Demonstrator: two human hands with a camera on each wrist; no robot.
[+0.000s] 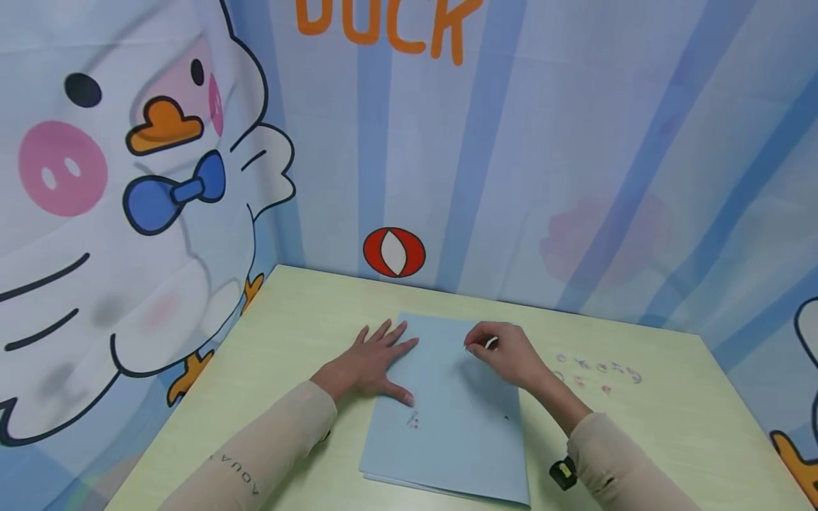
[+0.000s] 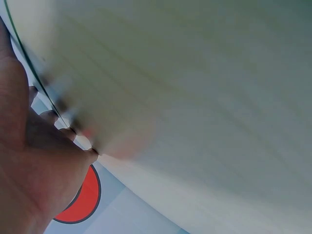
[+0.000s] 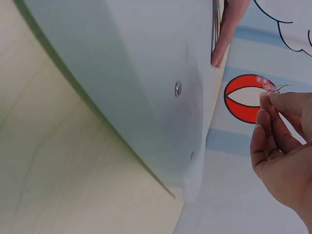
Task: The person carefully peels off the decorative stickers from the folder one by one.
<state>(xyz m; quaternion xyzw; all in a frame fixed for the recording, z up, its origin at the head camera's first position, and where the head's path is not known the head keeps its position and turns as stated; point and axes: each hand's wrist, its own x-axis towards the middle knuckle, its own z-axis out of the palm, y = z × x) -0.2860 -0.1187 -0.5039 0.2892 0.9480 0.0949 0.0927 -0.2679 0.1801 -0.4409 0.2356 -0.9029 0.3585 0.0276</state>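
A light blue folder (image 1: 447,454) lies on the table in the head view. My left hand (image 1: 373,362) rests with spread fingers over its left edge, thumb on the cover. In the left wrist view, the left hand (image 2: 34,146) shows from the palm side. Above the folder's upper right part, my right hand (image 1: 505,351) pinches a small pink flower sticker (image 3: 268,85) between thumb and forefinger, its thin green stem sticking out in the right wrist view. On the cover's lower left is another small sticker (image 1: 413,420) with pink dots.
Several small stickers (image 1: 602,367) lie in loose rows on the pale yellow table (image 1: 677,426), right of the folder. A small dark ring (image 1: 507,417) shows near the folder's right edge. Behind the table hangs a blue striped cloth (image 1: 422,142) with a duck print.
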